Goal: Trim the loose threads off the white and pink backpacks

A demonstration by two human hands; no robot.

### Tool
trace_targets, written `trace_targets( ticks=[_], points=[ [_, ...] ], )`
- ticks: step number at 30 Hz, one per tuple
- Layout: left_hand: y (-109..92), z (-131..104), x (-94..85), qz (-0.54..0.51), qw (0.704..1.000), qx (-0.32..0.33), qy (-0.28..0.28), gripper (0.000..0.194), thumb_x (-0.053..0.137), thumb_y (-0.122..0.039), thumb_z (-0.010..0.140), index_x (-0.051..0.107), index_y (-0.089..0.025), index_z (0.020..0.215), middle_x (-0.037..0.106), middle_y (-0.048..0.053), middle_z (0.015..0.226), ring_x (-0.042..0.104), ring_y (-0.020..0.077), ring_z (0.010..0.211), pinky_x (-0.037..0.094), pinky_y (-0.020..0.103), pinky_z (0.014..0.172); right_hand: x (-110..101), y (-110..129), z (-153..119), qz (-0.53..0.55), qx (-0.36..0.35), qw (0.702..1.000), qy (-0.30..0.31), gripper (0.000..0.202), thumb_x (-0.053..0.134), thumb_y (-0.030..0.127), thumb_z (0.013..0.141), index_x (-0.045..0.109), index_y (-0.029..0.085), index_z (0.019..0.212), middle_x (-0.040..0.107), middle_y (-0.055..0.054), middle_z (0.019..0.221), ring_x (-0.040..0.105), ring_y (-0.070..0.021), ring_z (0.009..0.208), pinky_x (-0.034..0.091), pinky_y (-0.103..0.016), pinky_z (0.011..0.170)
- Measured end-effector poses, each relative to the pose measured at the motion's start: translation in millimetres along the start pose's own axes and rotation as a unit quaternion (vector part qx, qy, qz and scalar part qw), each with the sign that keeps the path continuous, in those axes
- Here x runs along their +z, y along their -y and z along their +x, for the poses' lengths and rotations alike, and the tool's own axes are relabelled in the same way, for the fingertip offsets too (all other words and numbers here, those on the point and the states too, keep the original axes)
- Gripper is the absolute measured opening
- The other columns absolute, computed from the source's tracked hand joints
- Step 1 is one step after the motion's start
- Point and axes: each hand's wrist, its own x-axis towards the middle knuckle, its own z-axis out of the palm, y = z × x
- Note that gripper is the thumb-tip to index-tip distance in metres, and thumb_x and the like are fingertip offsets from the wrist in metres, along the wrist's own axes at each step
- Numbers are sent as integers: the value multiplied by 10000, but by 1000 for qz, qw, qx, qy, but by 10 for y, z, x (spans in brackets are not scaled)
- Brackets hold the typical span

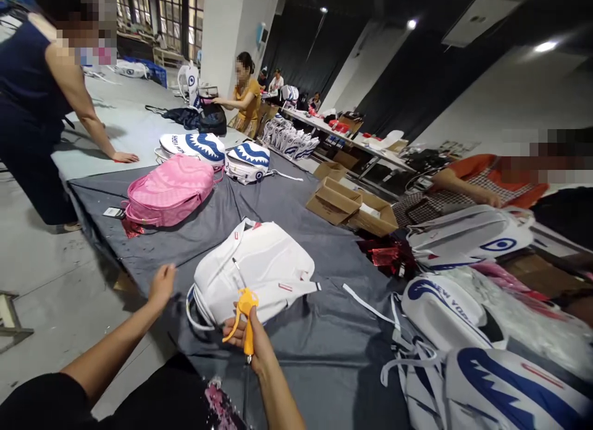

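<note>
My right hand (257, 337) is wrapped round an orange air blow gun (248, 312), with its thin dark nozzle pointing up over a white backpack (259, 263). A hose runs down from the bottom of the handle. The backpack lies on the dark cloth with its straps facing up, and the blow gun covers part of its near side. Left of the backpack, apart from it, my left hand (162, 286) is raised with its fingers curled in; nothing shows in it. Beyond lies a pink backpack (171, 192) with a black-and-white tag.
Blue-and-white backpacks (248, 161) lie behind the pink one. More white backpacks (504, 380) and loose straps crowd the right side. Cardboard boxes (333, 201) stand past the table's far edge. One person (32, 109) leans on the table at left; another in orange works at right.
</note>
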Motion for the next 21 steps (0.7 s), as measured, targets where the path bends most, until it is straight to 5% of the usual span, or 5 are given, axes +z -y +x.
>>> trace_targets(
  ticks=[7, 10, 15, 18, 21],
  points=[
    [-644, -956, 739, -237, 922, -24, 307, 745, 640, -644, 777, 450, -175, 1325, 707, 48, 890, 644, 137, 634, 516, 258, 605, 271, -176, -428, -81, -105, 990, 48, 648, 473, 835, 822, 664, 280, 1098, 765, -18, 913, 739, -236, 836, 577, -392, 815],
    [-759, -1172, 860, -208, 907, 13, 366, 661, 578, -635, 824, 495, -158, 1274, 657, 9, 744, 592, 137, 537, 475, 255, 524, 265, -290, -577, -99, -119, 988, 31, 633, 422, 880, 794, 667, 341, 1018, 757, 26, 873, 737, -249, 831, 572, -427, 833],
    [-721, -801, 852, -44, 943, 149, 294, 492, 628, -479, 848, 622, -160, 1224, 677, 145, 1168, 610, 288, 1153, 486, 434, 1005, -274, 61, -826, -120, -93, 988, -38, 818, 409, 921, 757, 674, 192, 1018, 744, -99, 853, 730, -270, 819, 561, -394, 814],
    [-658, -349, 880, 149, 953, 207, 165, 657, 651, -359, 854, 463, -143, 1446, 354, 197, 1571, 272, 371, 1471, 246, 546, 1195, -604, 365, -941, -155, -99, 979, -91, 816, 492, 903, 734, 665, 158, 1018, 744, -128, 879, 725, -250, 842, 557, -358, 819],
    [-578, 83, 986, 305, 927, 191, 106, 791, 660, -329, 852, 330, -63, 1520, 223, 270, 1609, 203, 433, 1481, 193, 603, 1184, -761, 604, -930, -219, -97, 960, -143, 882, 445, 961, 679, 658, 154, 966, 734, -127, 836, 719, -245, 764, 567, -360, 773]
  ],
)
